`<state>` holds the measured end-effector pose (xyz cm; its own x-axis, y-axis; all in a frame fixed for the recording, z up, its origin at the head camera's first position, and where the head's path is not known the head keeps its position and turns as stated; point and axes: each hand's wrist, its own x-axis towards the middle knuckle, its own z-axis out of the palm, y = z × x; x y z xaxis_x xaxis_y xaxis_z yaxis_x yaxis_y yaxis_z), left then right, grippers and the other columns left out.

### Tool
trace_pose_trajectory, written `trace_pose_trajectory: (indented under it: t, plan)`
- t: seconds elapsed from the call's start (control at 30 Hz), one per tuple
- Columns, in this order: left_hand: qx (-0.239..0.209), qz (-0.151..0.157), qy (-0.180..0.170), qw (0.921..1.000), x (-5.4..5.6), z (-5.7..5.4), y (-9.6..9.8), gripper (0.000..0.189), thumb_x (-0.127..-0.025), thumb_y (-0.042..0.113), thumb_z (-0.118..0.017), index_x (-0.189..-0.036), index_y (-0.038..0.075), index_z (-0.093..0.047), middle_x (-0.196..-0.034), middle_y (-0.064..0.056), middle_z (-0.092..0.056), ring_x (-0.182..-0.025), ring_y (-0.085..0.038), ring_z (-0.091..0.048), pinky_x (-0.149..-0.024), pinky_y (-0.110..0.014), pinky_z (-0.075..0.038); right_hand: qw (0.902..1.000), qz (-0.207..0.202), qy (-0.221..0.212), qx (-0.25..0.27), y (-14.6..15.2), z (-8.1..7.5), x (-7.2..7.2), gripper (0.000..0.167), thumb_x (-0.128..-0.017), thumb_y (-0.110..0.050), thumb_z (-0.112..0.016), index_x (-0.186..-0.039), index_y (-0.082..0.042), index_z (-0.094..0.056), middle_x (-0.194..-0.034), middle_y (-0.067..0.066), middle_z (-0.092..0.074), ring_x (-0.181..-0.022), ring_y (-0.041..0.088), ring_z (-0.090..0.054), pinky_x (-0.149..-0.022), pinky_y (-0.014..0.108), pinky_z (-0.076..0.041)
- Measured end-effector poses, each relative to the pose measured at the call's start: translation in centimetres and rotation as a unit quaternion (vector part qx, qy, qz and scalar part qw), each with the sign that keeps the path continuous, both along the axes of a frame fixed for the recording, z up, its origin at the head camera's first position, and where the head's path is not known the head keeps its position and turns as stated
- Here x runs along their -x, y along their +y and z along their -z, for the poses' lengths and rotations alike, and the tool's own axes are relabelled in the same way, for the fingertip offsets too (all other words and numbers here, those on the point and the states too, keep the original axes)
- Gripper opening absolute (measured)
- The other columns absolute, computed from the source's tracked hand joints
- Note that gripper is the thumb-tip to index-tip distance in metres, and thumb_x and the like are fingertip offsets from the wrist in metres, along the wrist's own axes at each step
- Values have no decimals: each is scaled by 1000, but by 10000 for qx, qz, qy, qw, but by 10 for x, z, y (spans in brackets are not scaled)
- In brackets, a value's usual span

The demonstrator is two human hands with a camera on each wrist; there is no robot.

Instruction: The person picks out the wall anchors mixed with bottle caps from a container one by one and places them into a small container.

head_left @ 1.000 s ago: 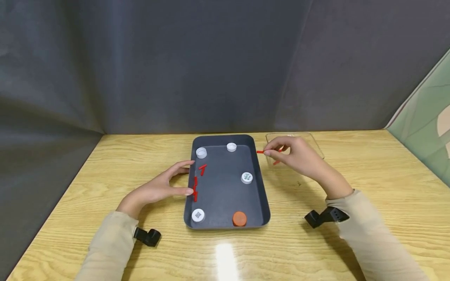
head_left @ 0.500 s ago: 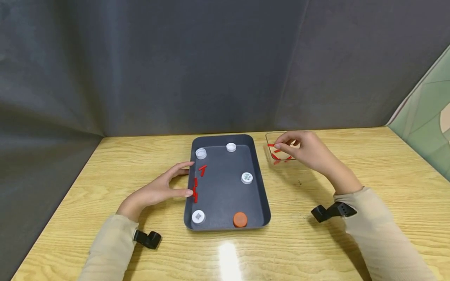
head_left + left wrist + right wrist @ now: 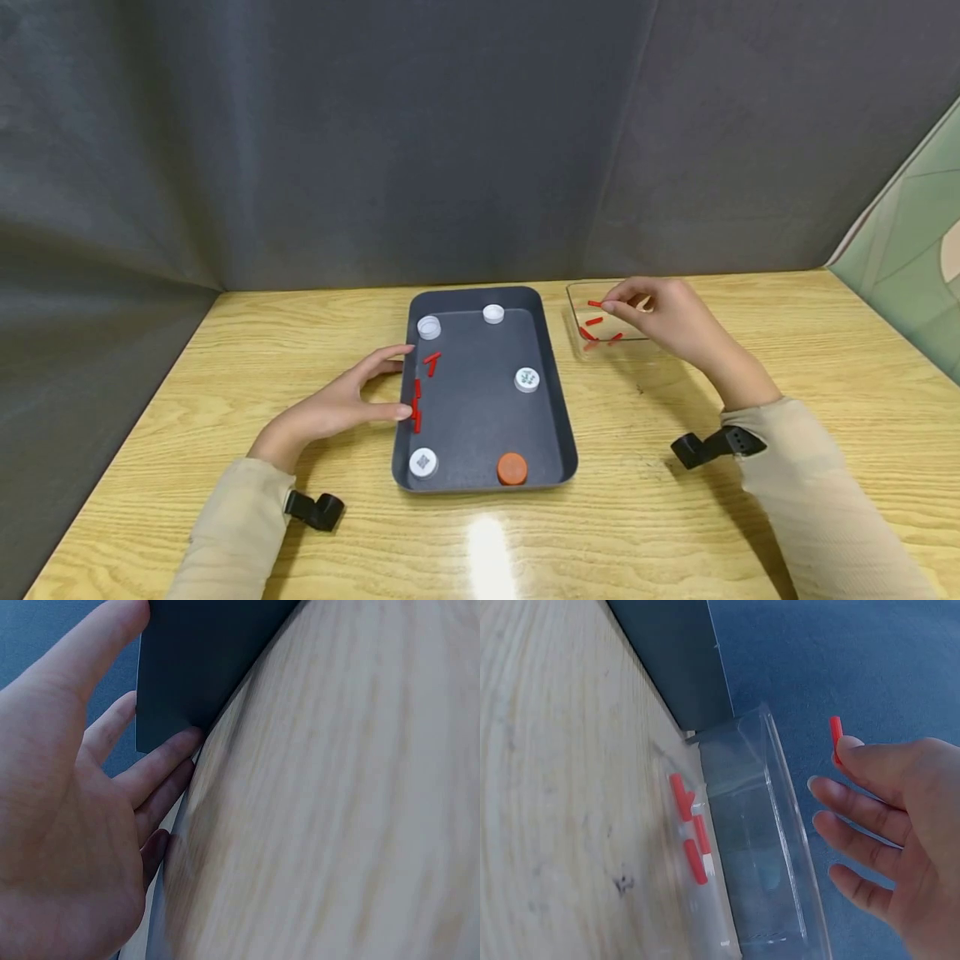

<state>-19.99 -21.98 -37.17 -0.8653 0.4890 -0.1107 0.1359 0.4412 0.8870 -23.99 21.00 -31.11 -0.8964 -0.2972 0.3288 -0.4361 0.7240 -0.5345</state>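
In the head view my right hand (image 3: pixel 660 317) pinches a short red stick (image 3: pixel 595 303) between thumb and forefinger, above the clear plastic box (image 3: pixel 572 310). The right wrist view shows the held stick (image 3: pixel 836 737) pointing up from the fingertips, the other fingers loosely spread. Several similar red sticks (image 3: pixel 694 861) lie in the box. My left hand (image 3: pixel 337 406) rests at the left side of the dark grey tray (image 3: pixel 561 417), thumb at the rim. In the left wrist view, extended fingers touch the tray's outer wall (image 3: pixel 199 660). More red sticks (image 3: pixel 417 421) lie inside along that wall.
White caps sit in the tray: one at far left (image 3: pixel 429 327), one at far right (image 3: pixel 493 314), one marked in green (image 3: pixel 527 380) and one at near left (image 3: pixel 423 462). An orange cap (image 3: pixel 512 469) lies near right. A dark curtain (image 3: pixel 480 150) stands behind the table.
My right hand has moved right, carrying the red stick from beside the tray's rim to over the clear box. My left hand stays in place at the tray.
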Motion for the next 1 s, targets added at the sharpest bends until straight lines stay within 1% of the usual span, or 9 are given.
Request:
trace_pose_trajectory:
  t: [0.23,0.6,1.0]
  plan:
    - [4,-7,-18,10000,-1,-1,0,84,-87,29,-78,-155,26,-29,-154,-14,-34,-143,-33,-28,-111,-60,-23,9997,210,-107,-57,5,3,2,21,-95,-26,-69,-99,-7,-75,-90,7,-71,-78,23,-58,-64,33,-45]
    - [37,-50,-31,10000,-1,-2,1,84,-87,29,-78,-155,26,-29,-154,-15,-34,-143,-32,-29,-112,-60,-22,9994,270,-142,-156,12,12,8,21,-96,-27,-68,-99,-7,-74,-92,7,-71,-83,25,-61,-66,36,-46]
    - [5,-10,-39,10000,-1,-2,0,84,-87,30,-78,-155,27,-29,-154,-14,-34,-143,-32,-29,-111,-60,-23,9984,424,-273,-263,16,23,13,23,-97,-28,-67,-100,-6,-74,-93,9,-71,-82,25,-62,-66,37,-45]
